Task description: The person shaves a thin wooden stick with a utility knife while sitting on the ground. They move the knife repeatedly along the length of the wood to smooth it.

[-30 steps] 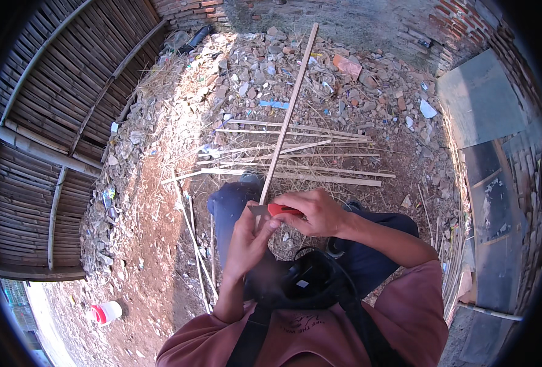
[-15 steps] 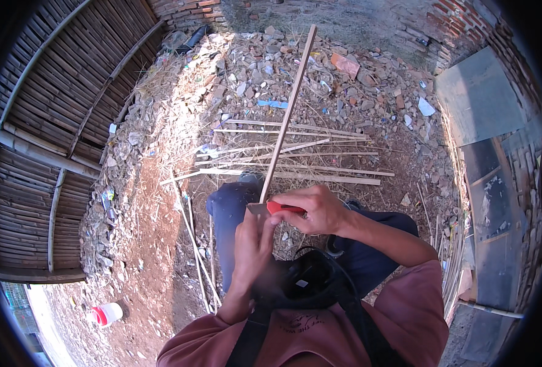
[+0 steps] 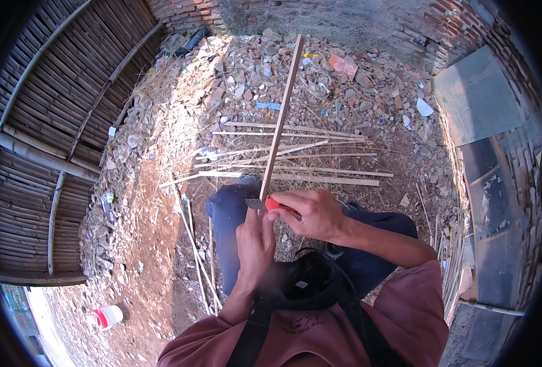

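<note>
My left hand (image 3: 255,241) is closed around the near end of a long bamboo strip (image 3: 281,109). The strip runs away from me, its long axis nearly straight ahead and leaning slightly right, its far tip over the rubble (image 3: 344,73) by the brick wall (image 3: 185,9). My right hand (image 3: 310,214) is clenched on a knife with a red handle (image 3: 275,205), its blade laid across the strip just above my left thumb. Split strips (image 3: 295,165) lie crosswise on the ground beyond my knees. A bamboo fence (image 3: 44,122) stands at left.

Outdoor rubble yard: bamboo fence (image 3: 44,122), brick wall (image 3: 466,18), split bamboo strips (image 3: 295,153) on dirt
</note>
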The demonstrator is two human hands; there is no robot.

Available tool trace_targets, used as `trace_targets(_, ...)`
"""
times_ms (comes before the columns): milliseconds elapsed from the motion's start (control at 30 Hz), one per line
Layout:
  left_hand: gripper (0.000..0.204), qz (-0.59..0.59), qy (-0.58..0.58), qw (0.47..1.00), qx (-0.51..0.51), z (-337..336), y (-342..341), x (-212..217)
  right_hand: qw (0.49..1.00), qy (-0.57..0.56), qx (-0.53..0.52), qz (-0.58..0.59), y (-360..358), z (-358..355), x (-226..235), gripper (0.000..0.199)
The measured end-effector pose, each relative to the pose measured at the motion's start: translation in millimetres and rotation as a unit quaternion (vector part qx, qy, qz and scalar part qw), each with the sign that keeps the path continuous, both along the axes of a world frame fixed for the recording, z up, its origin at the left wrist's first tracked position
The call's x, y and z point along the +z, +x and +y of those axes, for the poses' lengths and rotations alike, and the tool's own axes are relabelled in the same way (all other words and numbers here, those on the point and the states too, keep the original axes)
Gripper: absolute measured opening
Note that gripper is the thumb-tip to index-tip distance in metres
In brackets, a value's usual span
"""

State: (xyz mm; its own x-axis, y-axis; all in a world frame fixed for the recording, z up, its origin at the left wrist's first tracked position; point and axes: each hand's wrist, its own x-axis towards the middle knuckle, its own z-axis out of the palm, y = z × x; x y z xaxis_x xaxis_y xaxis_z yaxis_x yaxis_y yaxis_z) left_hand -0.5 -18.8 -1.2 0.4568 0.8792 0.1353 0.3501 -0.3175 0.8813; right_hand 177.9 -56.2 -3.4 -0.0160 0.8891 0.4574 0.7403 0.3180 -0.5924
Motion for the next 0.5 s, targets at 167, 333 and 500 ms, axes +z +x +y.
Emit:
trace_targets(167,0.026,0.01,-0.014,1.0,0.017,0,2,0,1.0,0.019,-0.016,0.009,-4,0,0,0.024)
trace_targets(333,0.029,0.029,0.007,0.999,0.018,4,1,-1,1.0,0.013,-0.024,0.006,-3,0,4,0.023)
trace_targets(500,0.03,0.06,0.0,0.998,0.017,6,4,5,0.998,0.03,-0.045,-0.024,0,1,6,0.025)
